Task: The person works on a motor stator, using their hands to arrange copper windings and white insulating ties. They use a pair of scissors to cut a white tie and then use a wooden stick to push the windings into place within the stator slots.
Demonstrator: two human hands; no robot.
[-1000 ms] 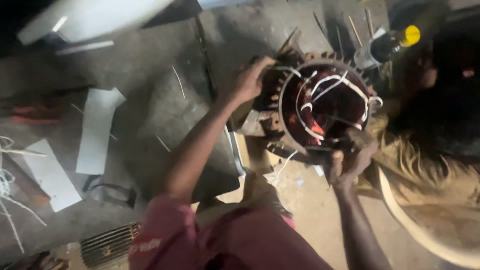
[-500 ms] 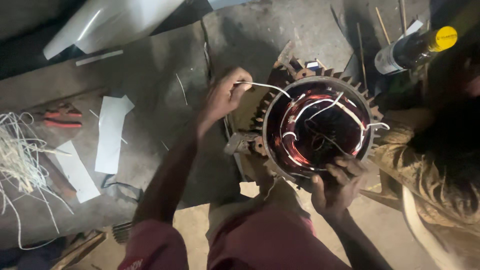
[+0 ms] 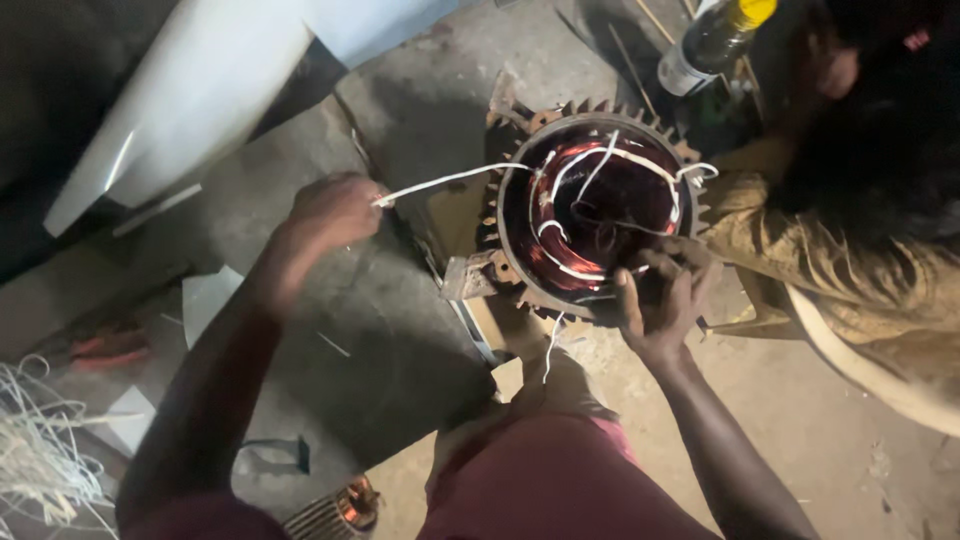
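The left hand point(image 3: 335, 212) is closing into a fist around one end of a white cord point(image 3: 450, 180), which is stretching taut from the fist toward the rim of a round motor stator point(image 3: 590, 205) standing on its side on the floor. The right hand point(image 3: 662, 300) is pressing on the stator's lower right edge, fingers spread and curling over the rim; whether it is pinching anything there is too dim to tell. Inside the stator's ring, copper windings point(image 3: 640, 195) are glowing reddish, with more white cord looping across them, and a loose end is hanging down below the housing. The toothed outer fins are showing around the top and left of the ring, while the lower right part is being hidden by the right hand. Another person in a tan garment point(image 3: 850, 270) is sitting just right of the stator, partly cut off by the frame edge. A dark bottle with a yellow cap point(image 3: 715, 40) is lying above, cropped at the top. At far left, a tangle of white strands point(image 3: 40, 440) is trailing off the edge, near blurry red pliers point(image 3: 110, 345) on the concrete floor point(image 3: 420, 100). The person's own red-clad knee point(image 3: 570, 480) is filling the bottom.
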